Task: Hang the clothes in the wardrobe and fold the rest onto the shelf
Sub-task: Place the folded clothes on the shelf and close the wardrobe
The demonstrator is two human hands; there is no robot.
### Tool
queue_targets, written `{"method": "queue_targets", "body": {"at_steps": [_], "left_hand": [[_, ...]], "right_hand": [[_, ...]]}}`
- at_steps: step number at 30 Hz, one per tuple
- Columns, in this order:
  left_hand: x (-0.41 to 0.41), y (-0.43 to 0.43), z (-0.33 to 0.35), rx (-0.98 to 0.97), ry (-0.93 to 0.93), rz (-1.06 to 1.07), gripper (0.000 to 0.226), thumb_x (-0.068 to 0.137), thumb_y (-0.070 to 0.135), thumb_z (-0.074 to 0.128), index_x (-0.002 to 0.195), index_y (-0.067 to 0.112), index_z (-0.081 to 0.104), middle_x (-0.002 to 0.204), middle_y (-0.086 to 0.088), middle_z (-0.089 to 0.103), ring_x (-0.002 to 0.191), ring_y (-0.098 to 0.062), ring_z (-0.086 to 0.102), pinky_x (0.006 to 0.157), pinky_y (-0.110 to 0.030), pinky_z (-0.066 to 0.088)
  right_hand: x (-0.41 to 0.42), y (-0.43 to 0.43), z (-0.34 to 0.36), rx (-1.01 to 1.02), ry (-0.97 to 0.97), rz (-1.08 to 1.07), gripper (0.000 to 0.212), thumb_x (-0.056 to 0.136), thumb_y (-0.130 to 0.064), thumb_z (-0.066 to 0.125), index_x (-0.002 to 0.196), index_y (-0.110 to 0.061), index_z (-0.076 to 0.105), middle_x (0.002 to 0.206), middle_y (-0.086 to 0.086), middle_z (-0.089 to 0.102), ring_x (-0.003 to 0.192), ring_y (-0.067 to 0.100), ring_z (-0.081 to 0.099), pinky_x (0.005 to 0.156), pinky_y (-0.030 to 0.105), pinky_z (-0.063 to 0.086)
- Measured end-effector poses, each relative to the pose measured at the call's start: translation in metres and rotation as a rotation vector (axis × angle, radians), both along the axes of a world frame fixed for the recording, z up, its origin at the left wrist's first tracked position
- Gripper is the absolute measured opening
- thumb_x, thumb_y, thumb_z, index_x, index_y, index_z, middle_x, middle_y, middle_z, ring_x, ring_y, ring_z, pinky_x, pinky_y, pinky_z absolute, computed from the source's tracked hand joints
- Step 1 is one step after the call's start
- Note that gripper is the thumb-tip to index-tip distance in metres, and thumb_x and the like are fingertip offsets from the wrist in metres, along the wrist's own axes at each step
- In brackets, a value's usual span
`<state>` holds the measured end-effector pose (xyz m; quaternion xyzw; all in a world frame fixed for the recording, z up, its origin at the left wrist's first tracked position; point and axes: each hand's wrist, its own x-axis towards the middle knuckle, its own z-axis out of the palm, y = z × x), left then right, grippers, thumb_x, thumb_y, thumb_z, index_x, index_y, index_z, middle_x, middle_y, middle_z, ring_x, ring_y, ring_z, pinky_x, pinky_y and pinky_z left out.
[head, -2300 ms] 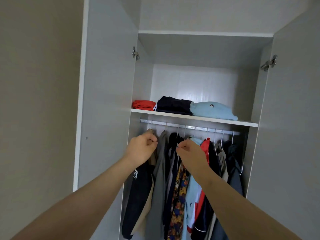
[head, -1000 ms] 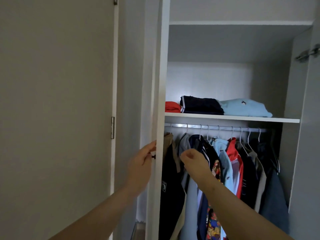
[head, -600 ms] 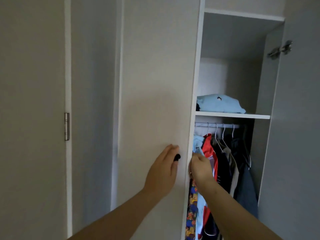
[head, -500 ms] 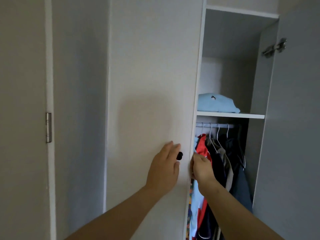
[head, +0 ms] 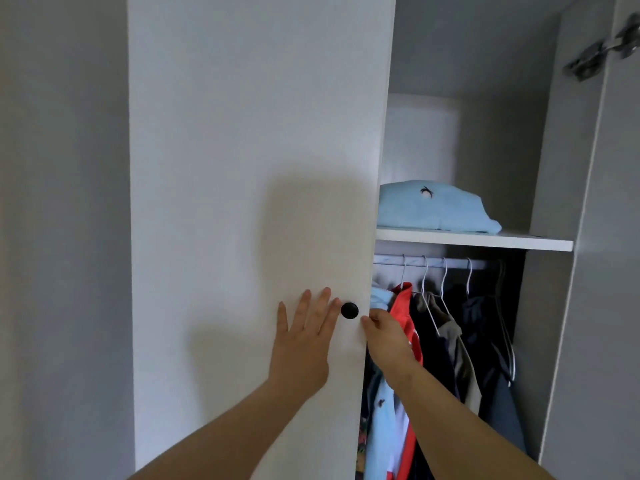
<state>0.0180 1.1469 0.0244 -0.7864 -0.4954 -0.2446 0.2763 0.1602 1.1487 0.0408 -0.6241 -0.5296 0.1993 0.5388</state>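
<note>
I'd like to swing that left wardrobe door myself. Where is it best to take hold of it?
By the black round knob, pinched from the front between thumb and finger. It is the only part that stands out of the flat door. It also sits close to the free edge, so a light pull should probably do. The left hand lies flat just beside it.

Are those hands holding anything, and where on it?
The left hand holds nothing; it presses flat on the door beside the knob. The right hand appears to pinch the door's free edge beside it.
</note>
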Motion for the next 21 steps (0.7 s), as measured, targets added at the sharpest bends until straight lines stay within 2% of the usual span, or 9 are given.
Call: {"method": "queue_targets", "body": {"at_steps": [3, 6, 9, 10, 12, 15, 17, 19, 21], "left_hand": [[0.006, 0.02, -0.002, 0.008, 0.008, 0.043, 0.097, 0.033, 0.024, 0.085, 0.126, 0.017, 0.059, 0.135, -0.005, 0.054, 0.12, -0.03, 0.055, 0.085, -0.058, 0.049], [0.012, 0.03, -0.004, -0.011, 0.002, 0.085, 0.099, 0.035, 0.027, 0.086, 0.128, 0.016, 0.057, 0.137, -0.007, 0.051, 0.121, -0.032, 0.053, 0.083, -0.059, 0.049], [0.018, 0.037, -0.006, -0.023, -0.004, 0.111, 0.103, 0.051, 0.033, 0.08, 0.141, 0.019, 0.034, 0.15, -0.005, 0.026, 0.133, -0.033, 0.038, 0.095, -0.061, 0.041], [0.018, 0.039, -0.006, -0.019, -0.005, 0.109, 0.103, 0.051, 0.034, 0.08, 0.141, 0.018, 0.033, 0.15, -0.005, 0.026, 0.133, -0.033, 0.037, 0.095, -0.061, 0.041], [0.017, 0.042, -0.005, -0.043, 0.035, 0.118, 0.101, 0.04, 0.034, 0.084, 0.133, 0.015, 0.05, 0.142, -0.007, 0.045, 0.127, -0.033, 0.047, 0.088, -0.061, 0.046], [0.017, 0.045, -0.006, -0.059, 0.017, 0.119, 0.101, 0.039, 0.031, 0.085, 0.133, 0.014, 0.051, 0.14, -0.009, 0.048, 0.127, -0.034, 0.046, 0.087, -0.061, 0.046], [0.018, 0.051, -0.01, -0.103, 0.004, 0.099, 0.106, 0.06, 0.031, 0.075, 0.148, 0.016, 0.017, 0.155, -0.01, 0.019, 0.141, -0.038, 0.013, 0.101, -0.063, 0.032], [0.018, 0.055, -0.015, -0.152, 0.023, 0.085, 0.097, 0.084, 0.029, 0.051, 0.142, 0.02, -0.026, 0.152, -0.003, -0.029, 0.133, -0.033, -0.033, 0.113, -0.057, 0.008], [0.017, 0.05, -0.013, -0.205, 0.0, 0.078, 0.087, 0.09, 0.028, 0.043, 0.144, 0.02, -0.025, 0.15, -0.001, -0.033, 0.136, -0.029, -0.032, 0.115, -0.049, 0.001]], "right_hand": [[0.008, 0.025, -0.005, 0.035, -0.043, 0.03, 0.024, 0.098, -0.018, 0.043, 0.112, -0.006, 0.058, 0.095, 0.006, 0.062, 0.085, 0.019, 0.057, 0.073, 0.025, 0.043], [0.013, 0.042, -0.009, 0.065, -0.048, 0.025, 0.024, 0.098, -0.02, 0.044, 0.113, -0.009, 0.059, 0.099, 0.007, 0.065, 0.085, 0.017, 0.058, 0.067, 0.022, 0.04], [0.016, 0.053, -0.012, 0.07, -0.069, 0.034, 0.026, 0.098, -0.021, 0.044, 0.116, -0.009, 0.059, 0.103, 0.008, 0.066, 0.085, 0.017, 0.059, 0.062, 0.019, 0.04], [0.016, 0.056, -0.012, 0.073, -0.066, 0.035, 0.026, 0.098, -0.02, 0.043, 0.116, -0.009, 0.059, 0.102, 0.007, 0.065, 0.084, 0.015, 0.058, 0.06, 0.016, 0.04], [0.017, 0.059, -0.012, 0.078, -0.044, 0.037, 0.025, 0.099, -0.019, 0.043, 0.116, -0.008, 0.058, 0.097, 0.003, 0.062, 0.08, 0.012, 0.056, 0.056, 0.008, 0.038], [0.011, 0.06, -0.014, 0.076, 0.059, 0.047, 0.025, 0.099, -0.018, 0.041, 0.117, -0.009, 0.056, 0.098, 0.003, 0.061, 0.085, 0.016, 0.057, 0.065, 0.018, 0.045], [0.004, 0.057, -0.014, 0.049, 0.182, 0.061, 0.023, 0.099, -0.016, 0.038, 0.115, -0.011, 0.054, 0.099, 0.005, 0.062, 0.086, 0.018, 0.058, 0.075, 0.03, 0.05], [-0.001, 0.048, -0.014, 0.021, 0.256, 0.092, 0.021, 0.099, -0.014, 0.036, 0.113, -0.012, 0.052, 0.098, 0.004, 0.061, 0.087, 0.018, 0.059, 0.077, 0.033, 0.051], [-0.006, 0.035, -0.013, -0.018, 0.273, 0.102, 0.025, 0.097, -0.007, 0.036, 0.115, -0.008, 0.052, 0.104, 0.011, 0.061, 0.092, 0.024, 0.06, 0.079, 0.035, 0.051]]}}
